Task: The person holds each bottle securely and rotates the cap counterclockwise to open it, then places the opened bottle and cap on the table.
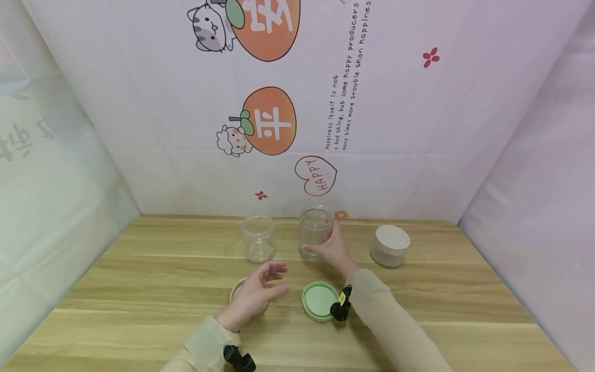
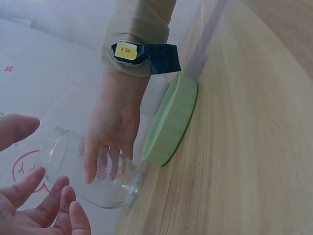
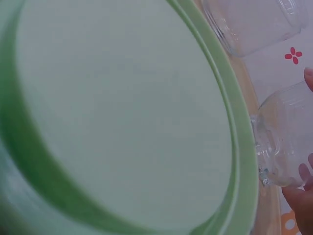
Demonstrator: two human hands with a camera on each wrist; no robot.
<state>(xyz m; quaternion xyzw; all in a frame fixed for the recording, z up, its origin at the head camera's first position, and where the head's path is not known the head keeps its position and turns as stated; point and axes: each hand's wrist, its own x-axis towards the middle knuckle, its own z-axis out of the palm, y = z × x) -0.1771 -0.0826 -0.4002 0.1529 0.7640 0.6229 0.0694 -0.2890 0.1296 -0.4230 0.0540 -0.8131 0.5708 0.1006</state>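
My right hand (image 1: 333, 250) grips a tall clear glass jar (image 1: 312, 227) near the back of the table, thumb on one side and fingers on the other. Its glass shows ribbed sides in the left wrist view. My left hand (image 1: 254, 292) hovers with loosely bent, spread fingers and nothing between them. Beneath that hand lies a round thing with a pale rim (image 1: 235, 290), mostly hidden. Just in front of the right wrist, a green lid (image 1: 319, 299) lies with its hollow side up; this lid (image 3: 132, 112) fills much of the right wrist view.
Left of the gripped jar stands a shorter clear glass jar (image 1: 259, 243). A squat container with a white lid (image 1: 391, 238) stands to the right. Behind the wooden table (image 1: 139, 289) rises a printed white backdrop (image 1: 395, 170), with white sheets on both sides.
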